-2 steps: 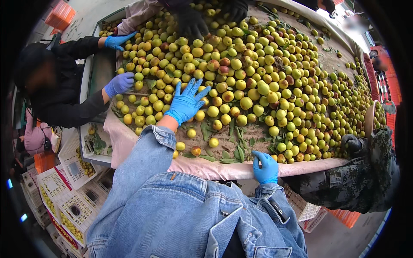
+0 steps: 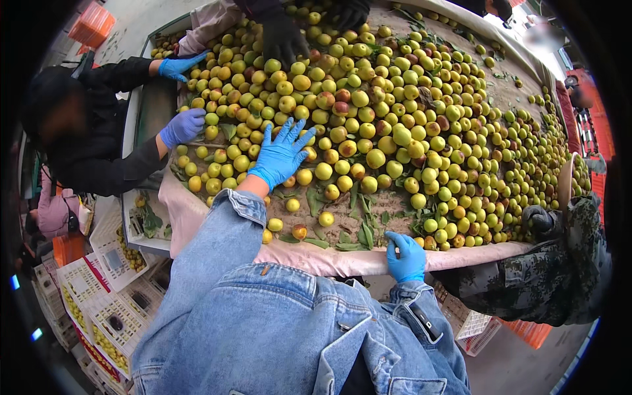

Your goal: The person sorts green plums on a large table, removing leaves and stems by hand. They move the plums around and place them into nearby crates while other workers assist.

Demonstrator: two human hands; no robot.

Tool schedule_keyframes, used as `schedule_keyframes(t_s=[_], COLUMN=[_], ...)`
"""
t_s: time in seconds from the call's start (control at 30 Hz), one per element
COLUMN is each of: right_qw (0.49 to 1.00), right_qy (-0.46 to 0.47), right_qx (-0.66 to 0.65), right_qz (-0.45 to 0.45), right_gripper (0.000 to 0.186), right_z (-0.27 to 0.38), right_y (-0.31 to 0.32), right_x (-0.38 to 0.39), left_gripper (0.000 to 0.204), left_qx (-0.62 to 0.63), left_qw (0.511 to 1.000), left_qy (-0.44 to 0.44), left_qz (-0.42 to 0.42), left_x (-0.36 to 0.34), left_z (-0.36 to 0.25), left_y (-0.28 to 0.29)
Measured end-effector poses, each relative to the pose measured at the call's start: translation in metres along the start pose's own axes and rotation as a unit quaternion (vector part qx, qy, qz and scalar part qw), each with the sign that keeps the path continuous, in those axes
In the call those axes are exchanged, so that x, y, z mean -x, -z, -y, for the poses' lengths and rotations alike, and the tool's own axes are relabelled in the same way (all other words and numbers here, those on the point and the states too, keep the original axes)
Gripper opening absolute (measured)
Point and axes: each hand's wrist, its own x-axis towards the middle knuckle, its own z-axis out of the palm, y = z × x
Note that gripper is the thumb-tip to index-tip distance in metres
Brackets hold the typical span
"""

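Many yellow-green jujubes (image 2: 375,158), some with reddish-brown patches, lie loose on a cloth-covered sorting table (image 2: 309,260). My left hand (image 2: 282,155), in a blue glove, lies palm down with fingers spread on the jujubes at the near left of the heap; it grips none that I can see. My right hand (image 2: 406,258), also blue-gloved, rests at the table's near edge with its fingers bent in. No object shows in it. Green leaves (image 2: 365,234) and a few single jujubes (image 2: 299,231) lie on the cloth between my hands.
A co-worker's blue-gloved hand (image 2: 181,66) and purple-gloved hand (image 2: 183,128) are at the left side. Another person's dark gloves (image 2: 284,39) reach in from the far side. A camouflage sleeve (image 2: 526,283) is at the right. White crates (image 2: 122,322) stand at lower left.
My left hand has slid slightly left over the jujubes. The dark-gloved hand at the far side has also moved a little left. My right hand stays in place.
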Motion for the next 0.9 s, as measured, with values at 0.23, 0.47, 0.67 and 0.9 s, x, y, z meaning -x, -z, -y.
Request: schedule_keyframes(t_s=[0.23,0.47,0.67,0.9], right_qw=[0.999,0.999,0.999,0.999], right_qy=[0.03,0.018,0.018,0.021], right_qx=[-0.001,-0.011,-0.004,-0.017], right_qz=[-0.032,-0.03,-0.026,-0.02], right_gripper=[0.015,0.018,0.02,0.023], right_z=[-0.002,-0.005,-0.004,-0.001], right_y=[-0.003,-0.002,-0.002,0.002], right_x=[-0.002,0.0,0.0,-0.001], left_gripper=[0.057,0.041,0.037,0.028], left_qx=[0.066,0.142,0.162,0.061], left_qw=[0.983,0.985,0.973,0.978], left_qy=[0.044,0.04,-0.161,-0.007], left_qz=[-0.163,-0.084,-0.038,-0.199], left_x=[-0.043,-0.103,-0.067,-0.058], left_z=[0.015,-0.034,-0.035,0.014], left_y=[0.023,0.051,0.037,0.026])
